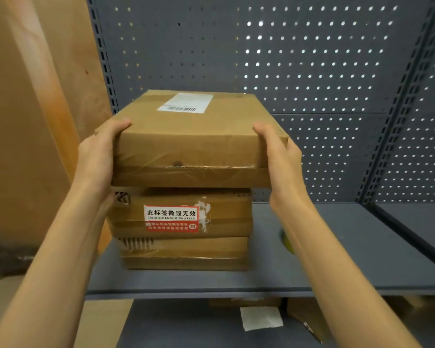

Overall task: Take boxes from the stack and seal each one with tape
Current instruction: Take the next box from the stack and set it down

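The flat brown cardboard top box (196,136) is gripped at both sides by the left hand (98,151) and right hand (279,156), thumbs on top and the other fingers apparently curled beneath; the two stacked brown boxes (183,229) are left, and no sealing is shown yet.

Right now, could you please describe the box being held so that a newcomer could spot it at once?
On the grey metal shelf against the pegboard stands a stack of brown cardboard boxes. The held box is the topmost, gripped by the left hand and right hand. Only it shows a white barcode label on top.

A taped brown box (186,139) bearing a white barcode label tops a stack (183,229) of 2 more on a grey shelf (337,259).
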### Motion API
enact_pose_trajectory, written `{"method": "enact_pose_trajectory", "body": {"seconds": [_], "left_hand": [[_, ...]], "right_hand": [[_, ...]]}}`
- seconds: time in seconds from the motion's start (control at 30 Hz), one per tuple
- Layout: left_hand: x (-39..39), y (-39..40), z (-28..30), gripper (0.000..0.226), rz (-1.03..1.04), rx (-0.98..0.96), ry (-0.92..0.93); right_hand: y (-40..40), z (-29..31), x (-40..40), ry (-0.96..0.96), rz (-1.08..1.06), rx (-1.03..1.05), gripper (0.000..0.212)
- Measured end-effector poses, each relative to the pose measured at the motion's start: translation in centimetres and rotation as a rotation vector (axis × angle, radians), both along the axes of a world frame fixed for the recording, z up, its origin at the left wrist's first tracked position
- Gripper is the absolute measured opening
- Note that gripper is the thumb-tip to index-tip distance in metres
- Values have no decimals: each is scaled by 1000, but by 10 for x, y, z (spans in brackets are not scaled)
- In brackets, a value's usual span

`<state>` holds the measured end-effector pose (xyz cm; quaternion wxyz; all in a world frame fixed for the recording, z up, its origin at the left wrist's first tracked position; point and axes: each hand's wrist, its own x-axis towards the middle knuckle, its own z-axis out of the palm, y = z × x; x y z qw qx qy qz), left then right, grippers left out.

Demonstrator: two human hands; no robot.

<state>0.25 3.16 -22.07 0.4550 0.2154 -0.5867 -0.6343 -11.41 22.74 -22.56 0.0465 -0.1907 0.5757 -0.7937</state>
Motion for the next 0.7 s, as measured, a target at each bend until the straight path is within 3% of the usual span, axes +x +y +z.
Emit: {"method": "enact_pose_trajectory", "body": {"seconds": [0.37, 0.53, 0.7], "left_hand": [[-40, 90, 16, 19, -27, -128, 36], [-77, 160, 16, 35, -19, -122, 68], [-124, 234, 4, 18, -24, -62, 122]], "right_hand": [[88, 12, -32, 41, -48, -90, 5], [153, 17, -68, 55, -62, -113, 9], [227, 15, -115, 78, -56, -76, 6]]}}
